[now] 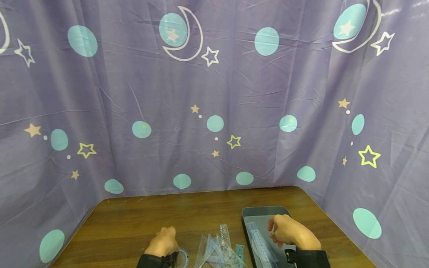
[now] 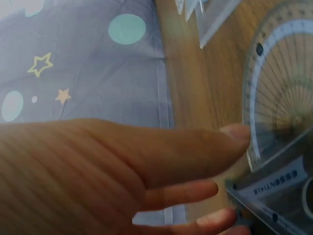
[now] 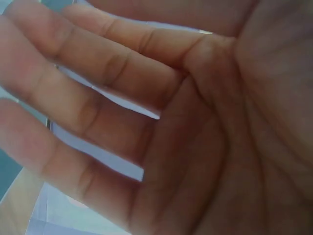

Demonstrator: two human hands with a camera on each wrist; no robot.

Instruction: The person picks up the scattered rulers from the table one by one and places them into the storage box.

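Note:
My left hand [image 1: 163, 242] is low over the table, left of a heap of clear plastic drawing tools. In the left wrist view, the thumb tip is right at the edge of a clear protractor [image 2: 274, 63], and the fingers are spread loosely. A clear set square marked ESSENTIALS [image 2: 274, 188] overlaps the protractor. My right hand [image 1: 289, 231] hovers over a grey tray [image 1: 264, 211], its fingers slightly bent and apart. The right wrist view shows its palm [image 3: 195, 137] with nothing in it. Inside the tray, a clear ruler [image 1: 257, 236] lies along the left side.
Several clear set squares [image 1: 212, 250] are heaped at the table's front middle. A clear ruler [image 1: 224, 232] sticks out behind them, and a green stencil-like piece [image 1: 239, 251] lies beside them. A purple curtain [image 1: 214, 93] surrounds the brown wooden table [image 1: 151, 208].

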